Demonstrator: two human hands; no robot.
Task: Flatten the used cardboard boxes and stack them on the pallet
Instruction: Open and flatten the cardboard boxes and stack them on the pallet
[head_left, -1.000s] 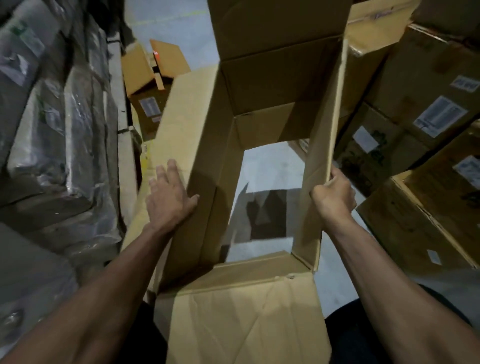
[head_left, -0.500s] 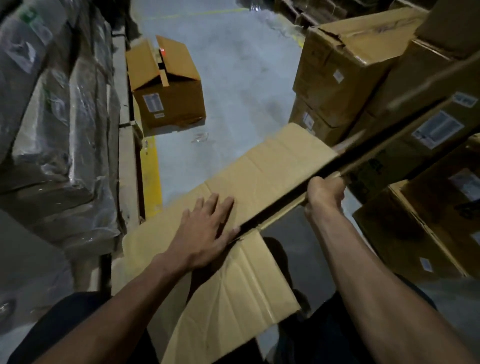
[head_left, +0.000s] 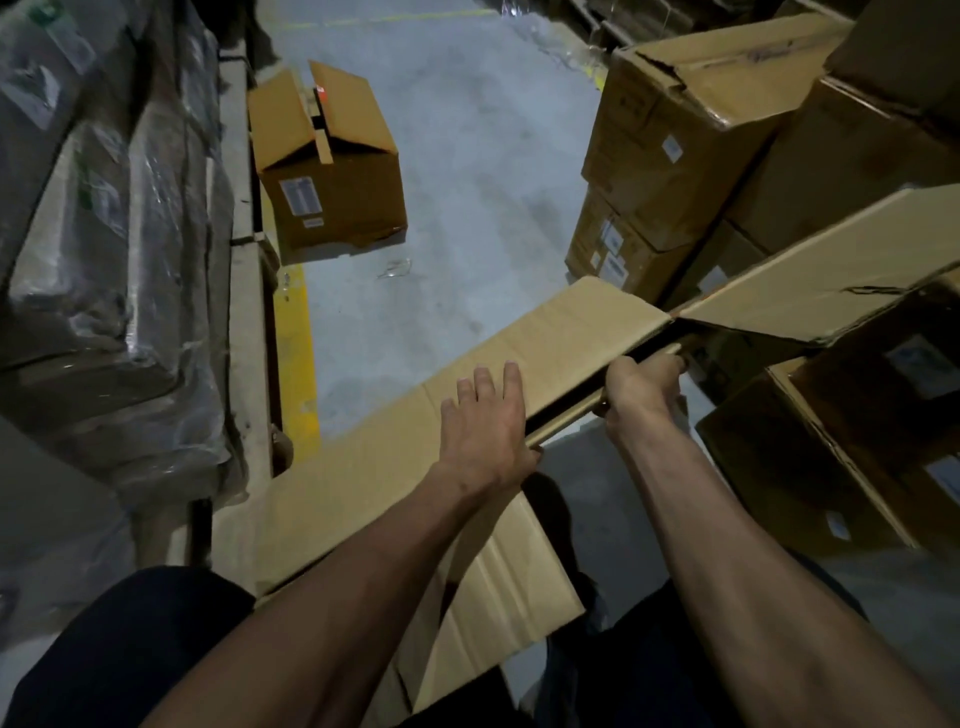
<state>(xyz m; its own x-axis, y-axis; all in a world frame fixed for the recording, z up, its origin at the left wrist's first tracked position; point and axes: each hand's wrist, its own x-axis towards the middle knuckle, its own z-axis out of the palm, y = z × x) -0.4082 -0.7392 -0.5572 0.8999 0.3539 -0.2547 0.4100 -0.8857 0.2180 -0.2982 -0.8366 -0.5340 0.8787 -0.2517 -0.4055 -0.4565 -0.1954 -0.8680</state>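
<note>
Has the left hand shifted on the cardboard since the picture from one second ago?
Yes. The left hand went from the open box's upright left wall to pressing the collapsed cardboard box, ending nearer the right hand.

Both bare forearms reach forward from the bottom of the view. The left hand (head_left: 483, 421) lies palm down with fingers straight and slightly spread. The right hand (head_left: 641, 387) is curled tight, knuckles up, wrist nearly straight.
</note>
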